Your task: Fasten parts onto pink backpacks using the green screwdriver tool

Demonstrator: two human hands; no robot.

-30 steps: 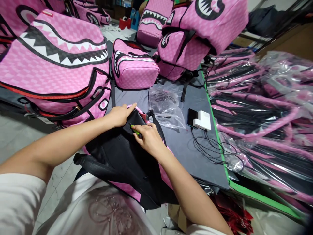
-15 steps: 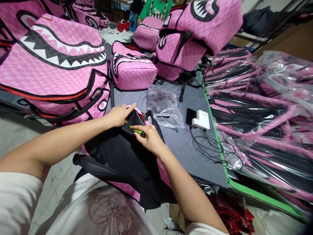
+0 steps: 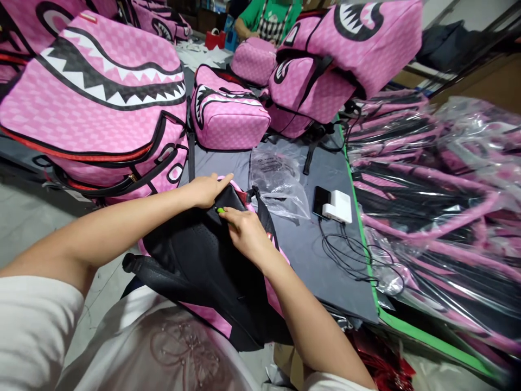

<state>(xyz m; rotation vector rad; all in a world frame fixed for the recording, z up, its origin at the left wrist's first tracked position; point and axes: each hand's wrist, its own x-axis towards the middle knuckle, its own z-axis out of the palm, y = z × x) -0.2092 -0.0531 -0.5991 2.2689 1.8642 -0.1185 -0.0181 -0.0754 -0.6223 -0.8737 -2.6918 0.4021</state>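
A black-backed pink backpack [image 3: 195,277] lies with its strap side up at the table edge, against my body. My left hand [image 3: 205,191] grips its top edge, close to the pink trim, with a finger stretched along the edge. Just to the right, my right hand [image 3: 246,228] is closed around a small green tool [image 3: 221,210]. Only the green tip shows past the fingers, touching or almost touching the black fabric; the rest is hidden by the hand. A black shoulder strap [image 3: 163,277] lies across the near side of the backpack.
Pink backpacks with shark-teeth prints [image 3: 101,108] stand left and ahead. A clear plastic bag [image 3: 279,179], a phone [image 3: 321,201], a white charger [image 3: 339,206] and black cables [image 3: 345,255] lie on the table. Plastic-wrapped bags [image 3: 427,217] are stacked right. A person in green [image 3: 268,21] stands opposite.
My right hand has rolled over the tool, so its black part no longer shows. Both hands stay at the backpack's top. The view has shifted slightly.
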